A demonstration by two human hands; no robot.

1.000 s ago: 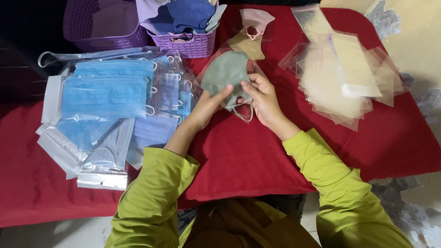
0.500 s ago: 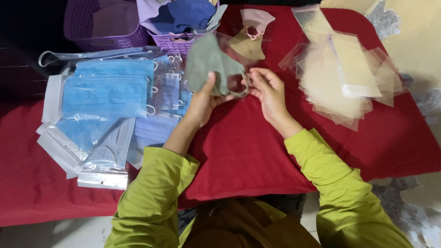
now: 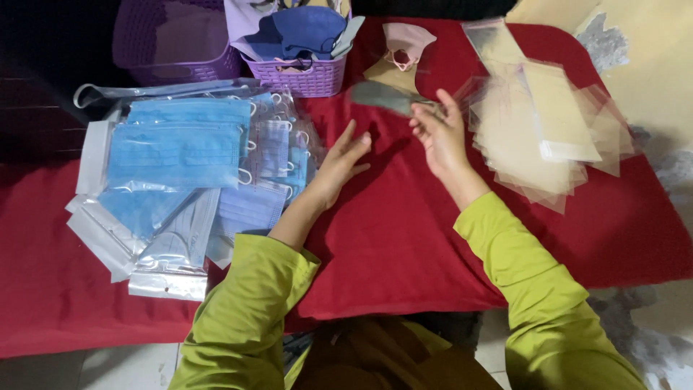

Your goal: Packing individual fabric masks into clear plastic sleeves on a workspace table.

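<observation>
**Q:** State of the hands, and where is the mask?

**A:** My right hand (image 3: pixel 442 137) pinches the grey-green fabric mask (image 3: pixel 382 96) at one end, fingers closed on it. The mask hangs above the red cloth (image 3: pixel 390 238) near its far edge, just in front of the small purple basket (image 3: pixel 307 78). My left hand (image 3: pixel 345 160) is open, fingers spread, holding nothing, low over the cloth.

**Q:** Handling advice?

**A:** Judgement: grip by the edge only; soft folded fabric sags and twists. The clear sleeves (image 3: pixel 548 130) toward the right edge are thin, glossy and slippery. The bagged blue pleated masks (image 3: pixel 180 148) lie stacked at the left.
</observation>
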